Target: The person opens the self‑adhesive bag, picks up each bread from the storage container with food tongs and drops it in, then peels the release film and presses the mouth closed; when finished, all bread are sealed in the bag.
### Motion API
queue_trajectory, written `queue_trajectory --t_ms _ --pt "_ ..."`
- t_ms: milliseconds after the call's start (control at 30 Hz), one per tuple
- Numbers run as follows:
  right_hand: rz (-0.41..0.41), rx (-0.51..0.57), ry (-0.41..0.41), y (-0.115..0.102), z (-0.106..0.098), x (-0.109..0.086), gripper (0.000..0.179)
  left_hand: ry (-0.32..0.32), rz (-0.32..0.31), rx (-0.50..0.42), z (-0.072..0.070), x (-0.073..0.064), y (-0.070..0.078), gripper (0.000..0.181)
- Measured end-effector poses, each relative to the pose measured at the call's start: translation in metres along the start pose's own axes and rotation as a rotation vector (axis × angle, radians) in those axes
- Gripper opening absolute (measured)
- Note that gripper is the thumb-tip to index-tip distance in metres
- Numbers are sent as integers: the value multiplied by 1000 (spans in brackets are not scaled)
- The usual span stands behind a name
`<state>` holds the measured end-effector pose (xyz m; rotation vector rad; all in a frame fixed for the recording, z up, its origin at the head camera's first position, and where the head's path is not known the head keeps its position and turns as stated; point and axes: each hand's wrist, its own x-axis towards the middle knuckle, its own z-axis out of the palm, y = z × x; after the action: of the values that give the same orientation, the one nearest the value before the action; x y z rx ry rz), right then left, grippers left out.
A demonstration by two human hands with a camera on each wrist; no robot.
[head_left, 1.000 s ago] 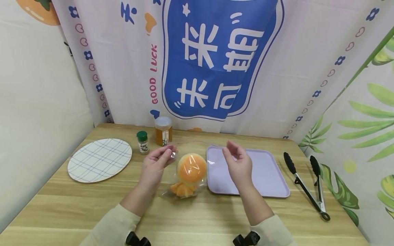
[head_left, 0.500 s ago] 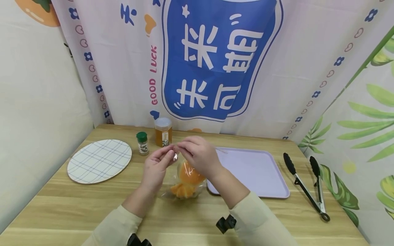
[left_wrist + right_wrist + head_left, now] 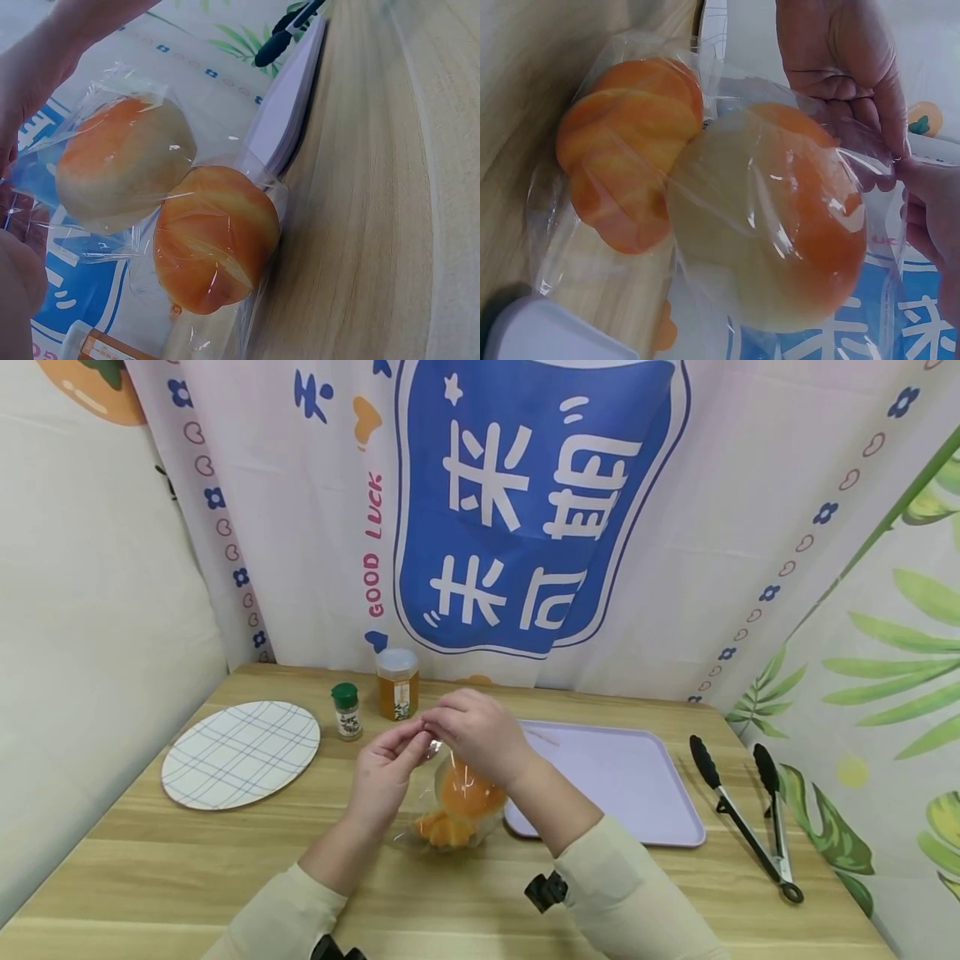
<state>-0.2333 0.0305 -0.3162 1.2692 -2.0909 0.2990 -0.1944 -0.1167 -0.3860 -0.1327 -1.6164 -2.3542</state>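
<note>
A clear plastic bag (image 3: 735,90) holds a round bun (image 3: 472,793) with an orange-brown top. Below the bun, in the same bag, lies a smaller folded bread roll (image 3: 634,150). My left hand (image 3: 381,781) pinches the gathered neck of the bag between thumb and fingers. Right beside it, the fingertips of my right hand (image 3: 480,735) pinch at the same neck, the two hands meeting there. A thin pale strand (image 3: 543,737) sticks out past the right hand over the tray. The right hand and forearm cover part of the bun in the head view.
A lilac tray (image 3: 615,785) lies to the right, with black-tipped tongs (image 3: 750,827) beyond it. At the left is a checked oval plate (image 3: 240,756). A green-capped shaker (image 3: 347,710) and an amber jar (image 3: 397,685) stand behind the hands.
My right hand has swung left from over the tray to meet the left hand at the bag's neck. The left hand stays nearly in place, and the bag shifts slightly.
</note>
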Motion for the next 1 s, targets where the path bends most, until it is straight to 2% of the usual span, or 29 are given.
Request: queue_trajectory --t_ms 200,433,733,1000 --pt "-19 -55 -53 -1 -2 3 10 16 -13 19 0 0 -1 31" --pt "-10 -60 -82 -2 0 4 10 22 -15 31 -1 0 -2 32" --pt "-62 -80 -52 2 2 0 11 26 -21 28 0 0 -1 23" --pt "-46 -50 -46 2 4 0 9 25 -23 45 2 -1 0 19"
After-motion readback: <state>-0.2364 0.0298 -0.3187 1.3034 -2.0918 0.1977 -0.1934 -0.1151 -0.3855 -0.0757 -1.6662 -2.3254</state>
